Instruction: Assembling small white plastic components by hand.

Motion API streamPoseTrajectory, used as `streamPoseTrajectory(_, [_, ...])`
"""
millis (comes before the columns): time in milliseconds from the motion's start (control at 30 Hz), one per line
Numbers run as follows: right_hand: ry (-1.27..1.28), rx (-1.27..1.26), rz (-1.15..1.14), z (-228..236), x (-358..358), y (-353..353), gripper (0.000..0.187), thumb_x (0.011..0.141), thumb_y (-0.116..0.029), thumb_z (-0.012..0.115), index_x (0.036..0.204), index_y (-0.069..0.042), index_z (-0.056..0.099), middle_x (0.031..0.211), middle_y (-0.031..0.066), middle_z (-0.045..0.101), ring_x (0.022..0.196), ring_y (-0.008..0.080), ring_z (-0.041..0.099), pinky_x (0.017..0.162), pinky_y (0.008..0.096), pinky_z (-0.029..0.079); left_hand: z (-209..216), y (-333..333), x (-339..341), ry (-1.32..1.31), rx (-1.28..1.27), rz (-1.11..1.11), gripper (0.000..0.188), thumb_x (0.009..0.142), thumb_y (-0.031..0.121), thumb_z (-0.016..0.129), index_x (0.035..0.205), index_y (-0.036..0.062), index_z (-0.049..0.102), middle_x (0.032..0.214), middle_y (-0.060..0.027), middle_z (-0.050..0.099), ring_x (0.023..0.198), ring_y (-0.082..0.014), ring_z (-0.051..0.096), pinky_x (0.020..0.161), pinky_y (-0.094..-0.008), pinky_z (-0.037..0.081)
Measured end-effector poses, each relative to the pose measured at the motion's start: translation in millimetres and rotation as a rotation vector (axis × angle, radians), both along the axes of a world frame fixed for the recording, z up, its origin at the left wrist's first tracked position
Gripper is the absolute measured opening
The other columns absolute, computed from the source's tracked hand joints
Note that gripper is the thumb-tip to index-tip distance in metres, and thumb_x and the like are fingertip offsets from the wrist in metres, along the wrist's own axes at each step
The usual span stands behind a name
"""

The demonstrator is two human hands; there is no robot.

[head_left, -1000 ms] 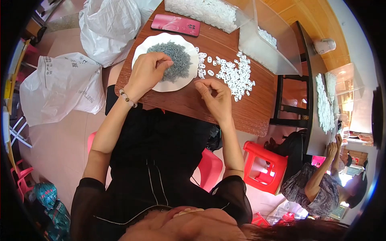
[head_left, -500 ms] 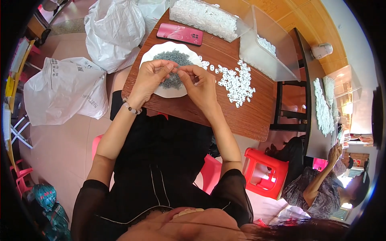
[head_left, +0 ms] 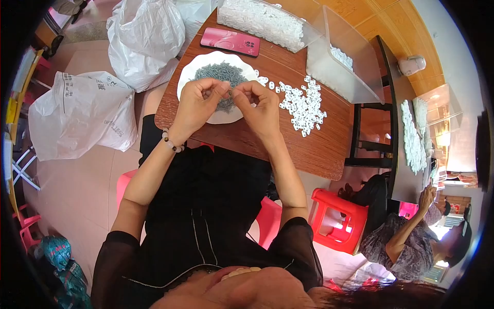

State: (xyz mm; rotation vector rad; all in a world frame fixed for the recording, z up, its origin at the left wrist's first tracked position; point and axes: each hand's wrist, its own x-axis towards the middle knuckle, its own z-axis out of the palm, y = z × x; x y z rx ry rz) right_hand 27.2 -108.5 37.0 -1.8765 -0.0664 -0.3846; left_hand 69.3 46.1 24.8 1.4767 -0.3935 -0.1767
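Over the near part of a white scalloped plate (head_left: 188, 77), my left hand (head_left: 199, 103) pinches with thumb and index finger. Opposite it, my right hand (head_left: 258, 107) pinches too, its fingertips almost meeting the left ones. Whatever sits between the fingertips is too small to make out. A heap of small grey-green screw-like plugs (head_left: 222, 76) fills the plate's middle. To the right of my right hand, many small white plastic pieces with holes (head_left: 302, 107) lie loose on the brown wooden table (head_left: 314, 154).
A pink phone (head_left: 230, 41) lies behind the plate. Clear bins (head_left: 262, 23) of white pieces line the table's far side. White sacks (head_left: 85, 116) stand on the floor at left. A red stool (head_left: 339, 221) is at right, near another person (head_left: 406, 242) working at a dark table.
Both hands have shifted slightly, with the wrists turned a little and the fingertips still close together. The scattered white pieces look the same.
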Motion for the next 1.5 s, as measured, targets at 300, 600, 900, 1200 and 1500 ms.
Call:
streamPoseTrajectory(300, [0.143,0.171,0.018,5,-26,-13,0.008,0.084,-0.008,0.065,0.081,0.000,0.064,0.062,-0.0066,0.054,0.056,-0.0011,0.041,0.049,0.0166,0.031,3,-8,-16,0.086,-0.034,-0.100,0.014,0.087,0.014,0.066,0.090,-0.0003,0.067,0.076,0.0015,0.064,0.065,-0.0011,0.052,0.057,-0.0173,0.041])
streamPoseTrajectory(600, [0.199,0.194,-0.063,-3,-76,-37,0.012,0.086,-0.012,0.066,0.092,-0.001,0.067,0.067,-0.0063,0.054,0.055,-0.0004,0.041,0.047,0.0169,0.030,-2,-31,-49,0.223,-0.066,-0.203,0.012,0.086,0.011,0.066,0.090,-0.0004,0.065,0.077,0.0013,0.064,0.069,-0.0022,0.055,0.062,-0.0172,0.043])
streamPoseTrajectory(900, [0.336,0.446,-0.126,-14,-99,-47,0.021,0.087,-0.010,0.065,0.106,0.000,0.064,0.082,-0.0011,0.062,0.064,0.0029,0.049,0.057,0.0164,0.038,-6,-41,-66,0.311,-0.057,-0.265,0.012,0.088,0.010,0.064,0.092,-0.0012,0.064,0.082,0.0006,0.064,0.073,-0.0023,0.056,0.065,-0.0171,0.044])
streamPoseTrajectory(1200, [0.311,0.451,-0.108,-11,-102,-49,0.017,0.088,-0.009,0.064,0.101,0.001,0.065,0.081,-0.0010,0.063,0.069,0.0010,0.050,0.058,0.0166,0.039,-9,-44,-68,0.306,-0.038,-0.283,0.013,0.088,0.010,0.064,0.092,-0.0016,0.064,0.081,0.0002,0.064,0.073,-0.0025,0.056,0.066,-0.0174,0.045])
streamPoseTrajectory(1500, [0.306,0.434,-0.100,-9,-102,-48,0.013,0.089,-0.009,0.062,0.097,0.001,0.063,0.083,-0.0003,0.064,0.071,0.0020,0.053,0.061,0.0165,0.040,-13,-45,-69,0.300,-0.021,-0.278,0.013,0.087,0.011,0.065,0.091,-0.0014,0.065,0.080,0.0010,0.064,0.071,-0.0021,0.055,0.063,-0.0170,0.044])
